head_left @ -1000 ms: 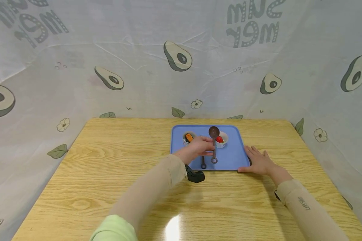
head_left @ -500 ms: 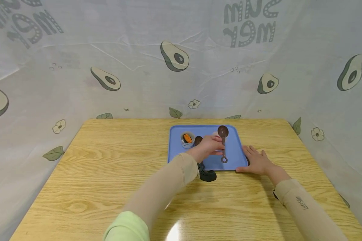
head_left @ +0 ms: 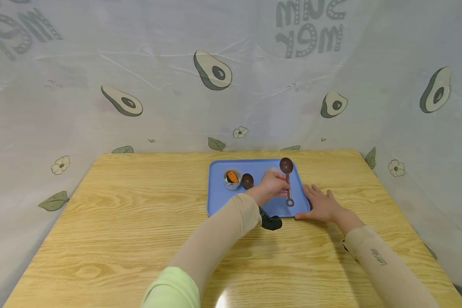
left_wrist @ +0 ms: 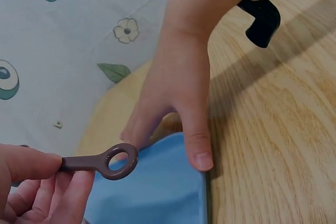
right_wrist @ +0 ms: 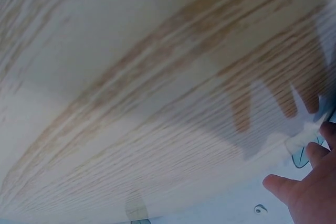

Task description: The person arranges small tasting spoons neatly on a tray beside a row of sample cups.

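Observation:
My left hand (head_left: 271, 185) pinches a brown spoon (head_left: 286, 166) by its handle over the right part of the blue tray (head_left: 223, 202). In the left wrist view the ring at the end of that spoon's handle (left_wrist: 123, 170) sticks out past my thumb and fingers. My right hand (head_left: 324, 206) rests at the tray's front right corner, fingers spread along the side and thumb on the front edge. A second brown spoon (head_left: 248, 181) lies on the tray, its handle hidden by my left hand. Left of it stands a small bowl (head_left: 231, 187) with an orange-and-black sushi piece (head_left: 232, 176).
Behind my left hand only a pale sliver of a second bowl (head_left: 272, 170) shows. The wooden table (head_left: 138, 205) extends around the tray. A white cloth (head_left: 169, 107) printed with avocados hangs along the back and sides.
My left hand has carried the spoon to the right across the tray, uncovering the second spoon's bowl and hiding the right bowl with its red piece. The right hand stays at the corner.

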The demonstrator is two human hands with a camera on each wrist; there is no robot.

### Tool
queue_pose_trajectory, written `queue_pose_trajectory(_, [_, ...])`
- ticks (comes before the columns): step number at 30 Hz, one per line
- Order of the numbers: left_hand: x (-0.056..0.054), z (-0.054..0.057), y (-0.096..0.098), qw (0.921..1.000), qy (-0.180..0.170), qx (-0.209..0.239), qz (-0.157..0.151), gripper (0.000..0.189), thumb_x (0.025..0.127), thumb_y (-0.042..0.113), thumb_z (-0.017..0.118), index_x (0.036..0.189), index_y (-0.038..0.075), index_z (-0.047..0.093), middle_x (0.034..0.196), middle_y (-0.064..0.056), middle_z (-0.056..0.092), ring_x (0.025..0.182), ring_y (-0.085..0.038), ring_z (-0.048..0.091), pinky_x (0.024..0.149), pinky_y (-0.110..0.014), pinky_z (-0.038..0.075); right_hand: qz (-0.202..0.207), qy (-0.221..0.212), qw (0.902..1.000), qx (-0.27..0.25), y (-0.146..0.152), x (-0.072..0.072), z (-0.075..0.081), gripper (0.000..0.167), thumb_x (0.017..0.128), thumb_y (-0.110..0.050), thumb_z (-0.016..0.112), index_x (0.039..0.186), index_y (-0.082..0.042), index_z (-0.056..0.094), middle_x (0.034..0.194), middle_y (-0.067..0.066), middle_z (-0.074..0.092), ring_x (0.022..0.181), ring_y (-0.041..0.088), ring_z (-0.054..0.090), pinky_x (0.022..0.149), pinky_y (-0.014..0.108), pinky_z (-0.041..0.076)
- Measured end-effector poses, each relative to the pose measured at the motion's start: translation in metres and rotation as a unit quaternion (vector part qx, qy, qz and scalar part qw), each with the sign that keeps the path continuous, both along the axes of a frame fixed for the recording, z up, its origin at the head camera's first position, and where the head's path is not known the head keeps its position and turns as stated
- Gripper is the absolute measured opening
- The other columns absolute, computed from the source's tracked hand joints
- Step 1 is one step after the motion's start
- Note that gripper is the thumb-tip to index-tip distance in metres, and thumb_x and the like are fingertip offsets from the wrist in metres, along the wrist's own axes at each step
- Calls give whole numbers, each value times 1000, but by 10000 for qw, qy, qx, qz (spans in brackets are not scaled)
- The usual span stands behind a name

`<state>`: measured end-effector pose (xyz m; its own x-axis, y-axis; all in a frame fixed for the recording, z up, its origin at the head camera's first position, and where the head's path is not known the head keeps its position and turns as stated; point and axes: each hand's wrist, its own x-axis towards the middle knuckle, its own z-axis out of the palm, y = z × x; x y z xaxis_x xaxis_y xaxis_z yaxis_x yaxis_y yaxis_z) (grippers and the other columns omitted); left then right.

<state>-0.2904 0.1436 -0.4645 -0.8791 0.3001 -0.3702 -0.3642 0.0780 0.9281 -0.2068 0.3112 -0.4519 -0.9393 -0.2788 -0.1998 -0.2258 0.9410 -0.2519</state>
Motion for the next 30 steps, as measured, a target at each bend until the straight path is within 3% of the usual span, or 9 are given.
queue_pose_trajectory(3, [-11, -18, 7, 10000, -78, 46, 4, 24, 80, -6, 65, 101, 4, 59, 92, -12, 60, 78, -24, 65, 60, -34, 58, 36, -1, 10000, -14, -1, -1, 1, 111, 72, -67, 64, 147, 3, 21, 152, 23, 23, 139, 46, 17, 104, 73, 9])
queue_pose_trajectory(5, [6, 7, 2, 9999, -106, -112, 18, 26, 83, -6, 63, 106, 2, 58, 99, -14, 60, 88, -27, 64, 70, -38, 58, 59, -7, 10000, -13, 0, -1, 1, 111, 72, -66, 64, 147, 3, 21, 152, 22, 23, 139, 45, 16, 104, 73, 9])
queue_pose_trajectory(8, [42, 62, -11, 9993, -138, -351, -53, 28, 87, -8, 55, 115, -6, 53, 110, -20, 58, 104, -33, 60, 85, -42, 55, 68, -26, 10000, -29, 0, -1, 0, 111, 72, -67, 64, 147, 2, 20, 153, 22, 22, 140, 45, 16, 104, 73, 8])
queue_pose_trajectory(9, [51, 76, -14, 9991, -134, -392, -81, 28, 88, -9, 53, 116, -8, 51, 111, -20, 57, 108, -34, 58, 88, -43, 54, 61, -35, 10000, -44, 1, -1, 0, 111, 72, -67, 65, 147, 2, 19, 153, 22, 21, 140, 45, 15, 104, 73, 8])
queue_pose_trajectory(10, [54, 78, -14, 9990, -75, -442, -82, 26, 89, -8, 52, 114, -7, 52, 109, -19, 57, 106, -33, 59, 86, -41, 54, 51, -50, 10000, -58, 1, -1, 0, 112, 72, -66, 65, 147, 2, 19, 153, 22, 21, 140, 45, 15, 104, 73, 7])
queue_pose_trajectory(12, [55, 78, -12, 9984, 3, -558, -81, 23, 89, -8, 52, 112, -6, 53, 107, -18, 57, 102, -32, 61, 83, -39, 56, 40, -57, 10000, -57, 1, -1, 0, 112, 72, -66, 65, 148, 2, 19, 153, 22, 21, 140, 44, 15, 105, 73, 7])
queue_pose_trajectory(16, [40, 47, 1, 9962, 250, -834, -15, 17, 85, -7, 59, 101, 0, 56, 93, -10, 58, 82, -27, 65, 71, -36, 58, 40, -54, 10000, -4, 2, -1, 1, 112, 72, -67, 64, 148, 1, 18, 153, 21, 21, 140, 44, 15, 105, 72, 8])
queue_pose_trajectory(20, [37, 36, 6, 9931, 400, -1096, -66, 17, 81, -7, 62, 96, 0, 57, 82, -6, 55, 68, -23, 63, 68, -36, 59, 39, -93, 9999, 22, 3, -2, 0, 111, 73, -67, 64, 148, 1, 18, 153, 21, 21, 140, 43, 15, 105, 72, 8])
queue_pose_trajectory(30, [40, 27, 9, 9905, 614, -1231, -63, 17, 79, -9, 61, 94, -2, 58, 81, -8, 58, 56, -13, 52, 60, -31, 58, 70, -116, 9999, 25, 4, -3, 0, 109, 73, -64, 65, 147, 2, 19, 152, 22, 21, 140, 44, 16, 105, 72, 9])
